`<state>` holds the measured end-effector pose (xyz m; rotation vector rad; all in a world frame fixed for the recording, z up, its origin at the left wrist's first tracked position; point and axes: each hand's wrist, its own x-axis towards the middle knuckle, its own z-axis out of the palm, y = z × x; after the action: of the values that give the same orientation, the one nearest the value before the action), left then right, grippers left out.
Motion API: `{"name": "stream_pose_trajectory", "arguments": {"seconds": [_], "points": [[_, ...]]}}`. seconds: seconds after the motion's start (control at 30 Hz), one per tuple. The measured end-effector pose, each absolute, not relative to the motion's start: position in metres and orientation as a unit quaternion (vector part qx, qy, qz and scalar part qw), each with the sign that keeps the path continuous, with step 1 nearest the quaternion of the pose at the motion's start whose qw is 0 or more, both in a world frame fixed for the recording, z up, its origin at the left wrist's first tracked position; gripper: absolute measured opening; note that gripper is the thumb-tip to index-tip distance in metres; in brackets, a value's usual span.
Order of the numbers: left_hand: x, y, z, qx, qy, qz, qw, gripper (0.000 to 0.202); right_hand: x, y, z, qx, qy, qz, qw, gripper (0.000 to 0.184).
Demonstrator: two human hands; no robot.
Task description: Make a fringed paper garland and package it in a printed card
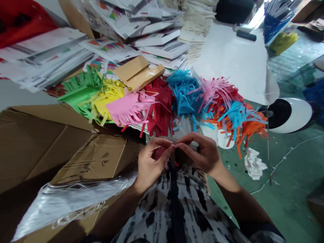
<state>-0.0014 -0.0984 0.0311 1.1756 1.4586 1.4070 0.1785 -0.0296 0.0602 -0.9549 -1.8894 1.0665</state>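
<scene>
My left hand (pixel 153 163) and my right hand (pixel 202 152) are held together above my lap, fingertips meeting. Between them they pinch a small bundle of dark red paper (pixel 160 154), with thin strands (pixel 173 159) hanging below it; the fingers hide most of it. Just beyond my hands lies a row of fringed paper pieces: green (pixel 78 92), yellow (pixel 107 101), pink (pixel 130 108), dark red (pixel 159 111), blue (pixel 183 92) and orange (pixel 249 130). The nearest are the dark red strips.
A large open cardboard box (pixel 76 152) with a clear plastic bag (pixel 71 199) lies to my left. Stacks of printed paper sheets (pixel 157 37) and a brown paper packet (pixel 138 72) lie beyond the fringes. Crumpled white paper (pixel 254 163) sits on the green floor (pixel 291 202) at right.
</scene>
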Motion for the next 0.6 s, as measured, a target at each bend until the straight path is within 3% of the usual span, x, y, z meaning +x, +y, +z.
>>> {"name": "stream_pose_trajectory", "arguments": {"seconds": [0.27, 0.43, 0.6], "points": [[-0.005, -0.095, 0.028, 0.604, 0.548, 0.414, 0.403, 0.027, 0.184, -0.034, 0.056, -0.394, -0.724, 0.452, 0.341, 0.018], [-0.007, -0.095, 0.030, 0.576, 0.540, 0.417, 0.450, 0.035, 0.188, -0.034, 0.049, -0.424, -0.692, 0.440, 0.384, 0.016], [-0.004, -0.095, 0.022, 0.500, 0.530, 0.430, 0.533, 0.040, 0.181, -0.024, 0.045, -0.371, -0.737, 0.469, 0.314, 0.018]]}}
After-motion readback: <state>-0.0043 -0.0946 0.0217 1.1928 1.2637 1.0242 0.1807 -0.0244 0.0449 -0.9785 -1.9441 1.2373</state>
